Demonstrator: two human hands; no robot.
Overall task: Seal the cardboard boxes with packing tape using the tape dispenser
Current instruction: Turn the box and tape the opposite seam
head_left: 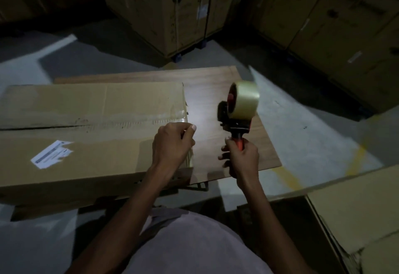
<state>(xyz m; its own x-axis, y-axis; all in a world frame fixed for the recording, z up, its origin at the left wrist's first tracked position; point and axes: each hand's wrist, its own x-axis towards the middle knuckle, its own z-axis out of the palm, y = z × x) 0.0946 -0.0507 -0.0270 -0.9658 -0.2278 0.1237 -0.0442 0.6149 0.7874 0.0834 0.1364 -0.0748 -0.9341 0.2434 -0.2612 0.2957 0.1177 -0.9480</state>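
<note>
Beside cardboard box [86, 127], right hand [243, 158] grips tape dispenser [237, 109].

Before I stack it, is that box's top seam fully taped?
No: tape covers the cardboard box seam's right part; leftward a dark gap shows.

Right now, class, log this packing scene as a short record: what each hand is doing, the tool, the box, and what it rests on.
left hand: left hand, fingers curled, at the right end of the cardboard box; whether it pinches tape cannot be told
right hand: right hand grips the orange handle of the tape dispenser
tool: held upright, off the box, roll on top
box seam: tape near the right end; dark gap further left
support: wooden board
</note>
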